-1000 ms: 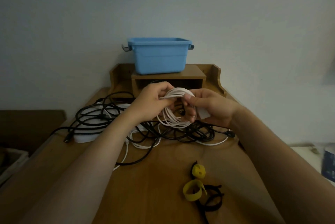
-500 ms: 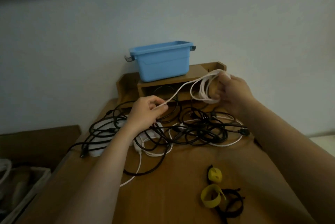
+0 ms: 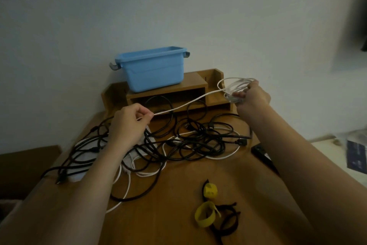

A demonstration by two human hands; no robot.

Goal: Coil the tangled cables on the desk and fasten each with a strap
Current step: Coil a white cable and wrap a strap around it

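So the right hand (image 3: 251, 97) is up at the far right, closed around a bundle of loops of the white cable (image 3: 232, 87), and the left hand (image 3: 127, 125) is pinching the same cable between thumb and fingertips, lower and further left. The stretch between them runs fairly straight over the pile, not quite taut.

Biggest risk imo: the rest of that white cable disappears under the left hand, and there is white cable running down into the black tangle (image 3: 188, 141) on the desk (image 3: 168, 215). I can't trace whether it's the same one, but if it is, and it's threaded through a black loop, pulling more slack will just drag the whole mess along or cinch a knot. Also the right hand only has a loose-looking hold on several loops, so 1 hard tug could spill the coil.

Straps (image 3: 208, 211) are near, front right of the pile: 2 yellow ones and some black ones, all untouched. Neither hand is free to grab 1, so something has to be put down first.

Containers: the blue bin (image 3: 153, 72) sits on the wooden shelf (image 3: 178, 93) at the far edge. From this angle I can't see inside it.
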